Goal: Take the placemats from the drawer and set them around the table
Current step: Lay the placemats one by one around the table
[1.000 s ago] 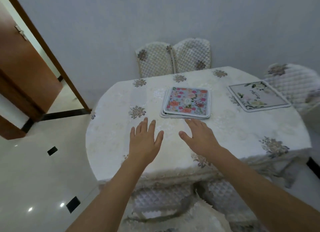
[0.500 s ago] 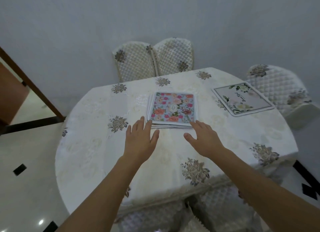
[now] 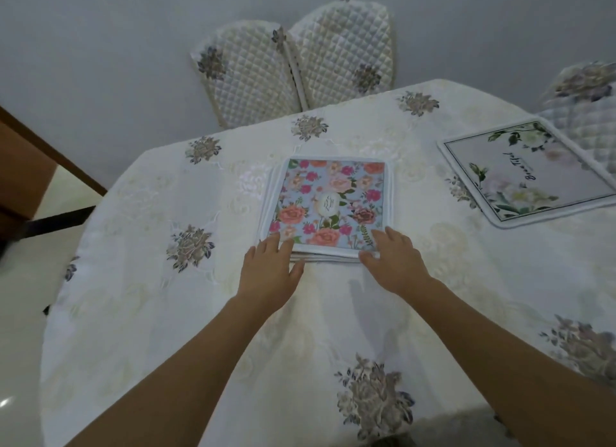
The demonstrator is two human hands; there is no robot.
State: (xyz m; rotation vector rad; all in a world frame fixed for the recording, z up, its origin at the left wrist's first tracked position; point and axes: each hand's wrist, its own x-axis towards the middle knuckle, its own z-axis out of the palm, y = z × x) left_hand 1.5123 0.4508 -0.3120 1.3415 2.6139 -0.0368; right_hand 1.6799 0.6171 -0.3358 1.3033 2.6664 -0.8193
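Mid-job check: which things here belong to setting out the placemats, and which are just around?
Part of the job:
- stack of placemats, both hands at its near edge
- left hand
- right hand
- white placemat, already laid at the right
- table

Just around:
- quilted chairs
- wooden door

Two padded chairs (image 3: 295,58) stood side by side by the gray wall (image 3: 133,30). A brown door (image 3: 23,166) was at the left.
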